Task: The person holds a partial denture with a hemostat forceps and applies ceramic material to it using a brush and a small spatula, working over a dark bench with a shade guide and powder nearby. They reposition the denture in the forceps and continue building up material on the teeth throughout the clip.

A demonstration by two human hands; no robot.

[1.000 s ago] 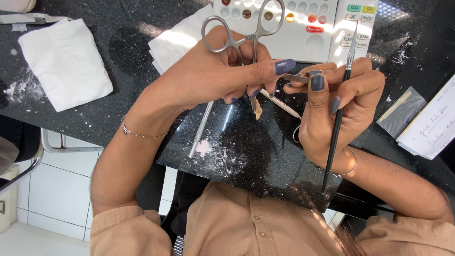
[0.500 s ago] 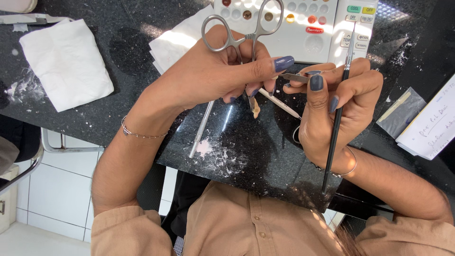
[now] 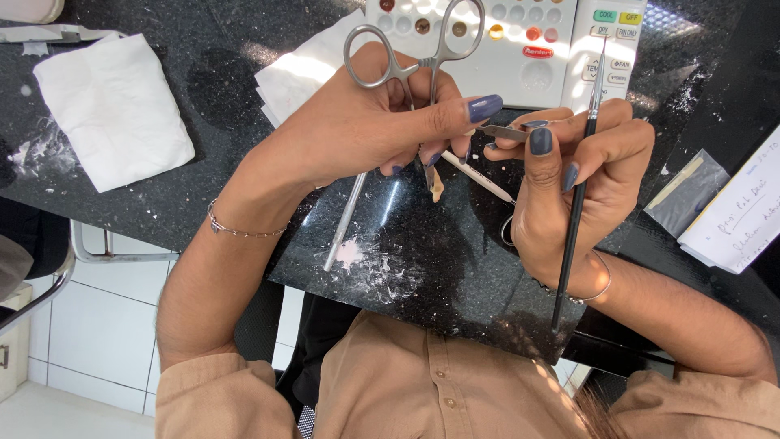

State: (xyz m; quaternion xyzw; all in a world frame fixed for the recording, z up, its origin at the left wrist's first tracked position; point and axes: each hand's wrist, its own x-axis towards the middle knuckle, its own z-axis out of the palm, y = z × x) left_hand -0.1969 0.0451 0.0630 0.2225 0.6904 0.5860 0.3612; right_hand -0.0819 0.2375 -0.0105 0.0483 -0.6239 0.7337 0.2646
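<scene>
nothing has shifted: your left hand [image 3: 357,130] still pinches the forceps [image 3: 410,69], tooth piece [image 3: 436,185] at its 5 o'clock; your right hand [image 3: 569,187] grips the brush [image 3: 578,195].

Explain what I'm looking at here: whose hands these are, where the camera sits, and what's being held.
There is no machine here. A camera worn on a person's head looks down at their own two hands, so the tan shirt shows at the bottom edge. The left hand holds a scissor-handled clamp, which grips a small tan piece at its tip. The right hand holds a thin black brush and pinches a small metal blade. Under the hands lies a dark slab with white powder on it. On the black counter are a white tissue, a white tray with coloured wells, and a paper note.
</scene>
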